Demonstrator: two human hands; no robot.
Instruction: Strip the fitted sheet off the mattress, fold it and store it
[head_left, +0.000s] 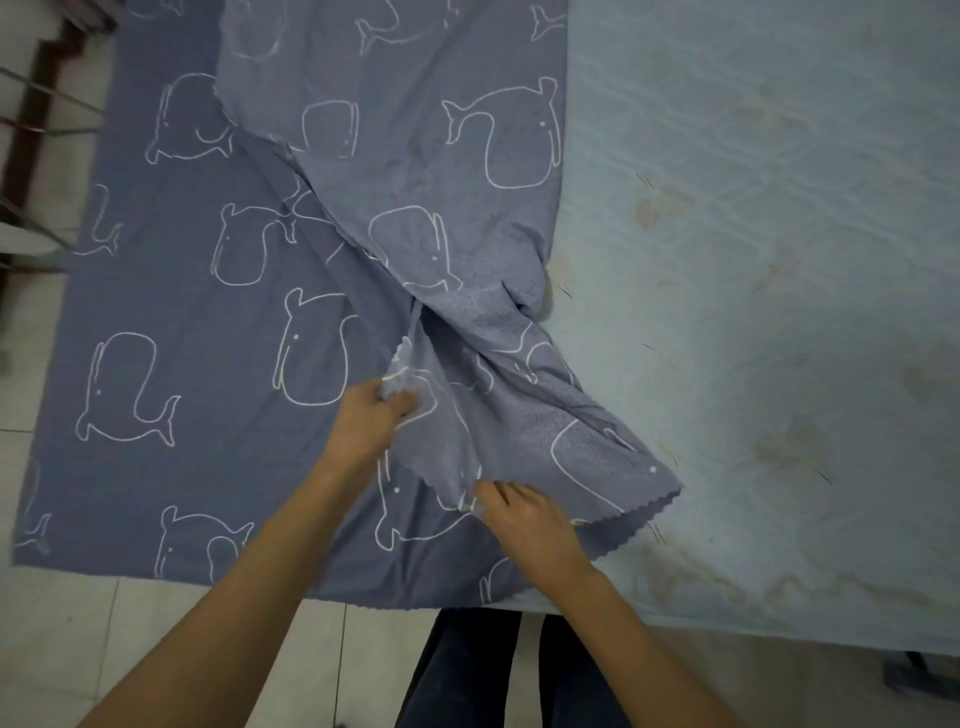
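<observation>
At six o'clock I see my dark trousers (467, 670) over the pale floor tiles (156, 649). Just past them, near the bed's front edge, my right hand (524, 519) sits at about five o'clock, fingers curled into the wavy hem of the sheet (208, 322) and gripping it. My left hand (363, 421), at eight o'clock, pinches the same hem a little farther in, with cloth bunched between thumb and fingers. The sheet is blue-grey with white whale outlines. It lies flat over the nine o'clock half of the mattress (753, 260), and one flap is folded back and twisted, running from twelve o'clock down to my hands. The three o'clock half of the mattress is bare, pale blue and stained. A dark wooden frame (36, 104) shows at ten o'clock.
</observation>
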